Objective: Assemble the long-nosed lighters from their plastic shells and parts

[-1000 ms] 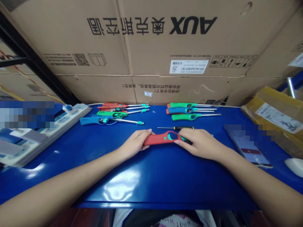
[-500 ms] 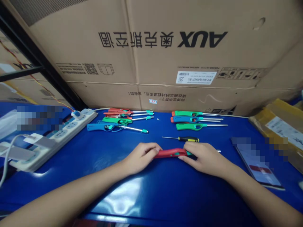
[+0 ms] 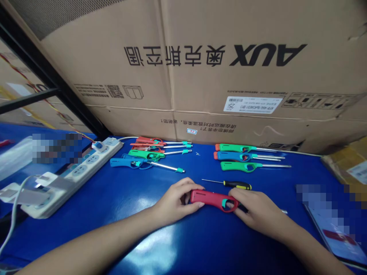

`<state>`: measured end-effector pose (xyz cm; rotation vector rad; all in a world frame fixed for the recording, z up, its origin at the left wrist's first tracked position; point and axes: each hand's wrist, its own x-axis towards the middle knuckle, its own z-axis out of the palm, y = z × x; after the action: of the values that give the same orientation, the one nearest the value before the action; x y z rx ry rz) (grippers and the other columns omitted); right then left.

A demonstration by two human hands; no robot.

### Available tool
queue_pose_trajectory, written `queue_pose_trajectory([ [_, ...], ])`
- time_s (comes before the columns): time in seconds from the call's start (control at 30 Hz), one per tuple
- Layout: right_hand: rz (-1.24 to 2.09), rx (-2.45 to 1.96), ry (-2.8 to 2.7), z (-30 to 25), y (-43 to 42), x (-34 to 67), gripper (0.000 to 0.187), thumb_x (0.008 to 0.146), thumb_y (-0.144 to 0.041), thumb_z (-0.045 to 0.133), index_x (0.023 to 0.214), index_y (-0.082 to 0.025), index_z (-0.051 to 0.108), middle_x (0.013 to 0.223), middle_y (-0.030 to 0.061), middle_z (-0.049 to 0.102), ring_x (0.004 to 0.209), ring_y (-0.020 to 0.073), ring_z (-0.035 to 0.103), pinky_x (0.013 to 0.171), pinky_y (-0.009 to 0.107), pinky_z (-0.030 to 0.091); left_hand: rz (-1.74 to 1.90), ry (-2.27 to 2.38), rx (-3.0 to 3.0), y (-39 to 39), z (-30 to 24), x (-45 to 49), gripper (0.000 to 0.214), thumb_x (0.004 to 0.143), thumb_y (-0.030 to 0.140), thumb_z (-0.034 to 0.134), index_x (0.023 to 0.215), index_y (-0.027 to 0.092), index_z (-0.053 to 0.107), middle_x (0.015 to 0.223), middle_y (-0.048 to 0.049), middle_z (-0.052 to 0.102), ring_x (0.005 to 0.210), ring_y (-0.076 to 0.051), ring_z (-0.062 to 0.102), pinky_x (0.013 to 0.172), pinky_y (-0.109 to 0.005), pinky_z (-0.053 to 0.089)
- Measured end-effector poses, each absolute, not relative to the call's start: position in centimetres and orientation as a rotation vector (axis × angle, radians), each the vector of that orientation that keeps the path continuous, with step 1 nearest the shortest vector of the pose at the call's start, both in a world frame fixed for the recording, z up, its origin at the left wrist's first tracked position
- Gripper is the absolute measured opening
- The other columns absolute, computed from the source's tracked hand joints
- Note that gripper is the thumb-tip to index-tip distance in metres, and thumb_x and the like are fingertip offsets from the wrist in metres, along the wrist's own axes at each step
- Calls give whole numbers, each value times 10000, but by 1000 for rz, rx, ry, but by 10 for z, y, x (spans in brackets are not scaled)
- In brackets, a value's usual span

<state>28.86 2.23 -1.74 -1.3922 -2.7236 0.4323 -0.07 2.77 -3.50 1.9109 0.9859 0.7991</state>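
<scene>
Power strip: To your left is one long white plastic power strip (image 3: 86, 168) with one blue-and-white plug (image 3: 98, 146) at the far end and two white block adapters (image 3: 59, 181) at the near end. Pixels mask the articles beside it.
Left row: One blue plastic lighter (image 3: 123, 162), one green plastic lighter (image 3: 136, 154) and overlapping red plastic handles (image 3: 149, 140) that you cannot count surely; four silver tubes show.
Left hand: Your left hand (image 3: 174, 202) is clamped on the butt of one red long-necked lighter (image 3: 208, 198); some fingers are hidden.
Workpiece: The red lighter, turquoise trigger visible, lies between your hands over the blue tabletop (image 3: 129, 194); contact with the surface cannot be judged.
Screwdriver: One black-and-yellow screwdriver (image 3: 237, 185), shaft pointing left.
Right hand: Your right hand (image 3: 256, 210) is clamped on the trigger end, covering most of the neck.
Right row: Three lighter handles (image 3: 232, 156), green, blue, green; a second tube beside the blue one is hard to assign.
Phone: One flat phone (image 3: 341, 242), partly masked by pixels.
Parcel: One yellow-taped parcel (image 3: 345, 156), cut off at right.
</scene>
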Motion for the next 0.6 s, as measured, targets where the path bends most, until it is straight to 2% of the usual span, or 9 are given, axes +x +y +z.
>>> queue_pose_trajectory([
  [0.07, 456, -1334, -2692, -17, 21, 288, 123, 947, -264, 561, 1065, -245, 588, 1017, 42, 732, 889, 227, 728, 709, 328, 529, 812, 982, 1887, 28, -37, -1, 401, 863, 416, 741, 1204, 207, 711, 987, -63, 638, 643, -103, 516, 589, -233, 448],
  [0.13, 442, -1292, -2660, -18, 20, 286, 253, 939, -342, 609, 1173, -251, 577, 1106, 55, 730, 949, 243, 732, 746, 350, 551, 812, 975, 1876, 28, -39, -1, 413, 851, 419, 758, 1199, 200, 715, 984, -62, 643, 628, -96, 509, 579, -230, 449],
  [0.2, 413, -1269, -2642, -20, 19, 283, 331, 933, -393, 629, 1224, -249, 564, 1138, 66, 725, 963, 252, 733, 756, 364, 563, 806, 967, 1878, 29, -39, -2, 419, 843, 425, 767, 1189, 194, 720, 979, -63, 651, 615, -91, 502, 565, -227, 442],
  [0.5, 457, -1239, -2638, -17, 16, 275, 322, 941, -428, 632, 1196, -238, 577, 1099, 66, 723, 936, 242, 729, 750, 354, 563, 807, 954, 1949, 28, -36, 0, 407, 836, 423, 778, 1152, 172, 730, 968, -67, 667, 613, -97, 513, 561, -236, 451],
  [0.6, 459, -1243, -2645, -17, 16, 275, 308, 949, -406, 625, 1195, -227, 578, 1104, 73, 731, 943, 243, 732, 757, 352, 559, 821, 942, 2017, 26, -34, 0, 391, 854, 402, 758, 1163, 165, 723, 992, -83, 683, 716, -138, 597, 646, -263, 512],
])
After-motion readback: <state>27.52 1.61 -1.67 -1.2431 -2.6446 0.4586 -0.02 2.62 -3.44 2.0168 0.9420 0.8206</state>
